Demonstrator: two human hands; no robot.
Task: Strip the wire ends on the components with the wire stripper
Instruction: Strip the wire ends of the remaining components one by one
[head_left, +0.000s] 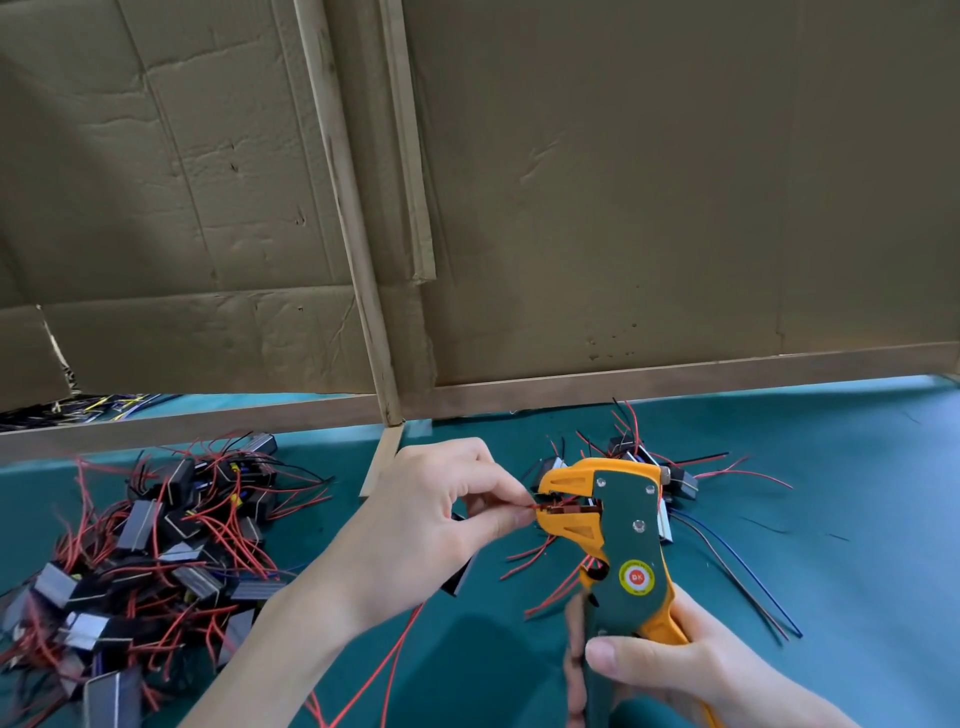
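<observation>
My right hand (685, 670) grips the handles of an orange and green wire stripper (618, 525), whose jaws point left. My left hand (441, 514) pinches a red wire end (535, 505) between thumb and forefinger and holds it in the stripper's jaws. A black component (460, 577) hangs below my left hand, mostly hidden by it, with its long red wires (395, 660) trailing down toward me.
A large heap of black components with red wires (156, 545) lies at the left on the green table cover (857, 493). A smaller pile (649, 467) sits behind the stripper, with blue wires (737, 571) running right. A cardboard wall in a wooden frame (675, 374) closes the back.
</observation>
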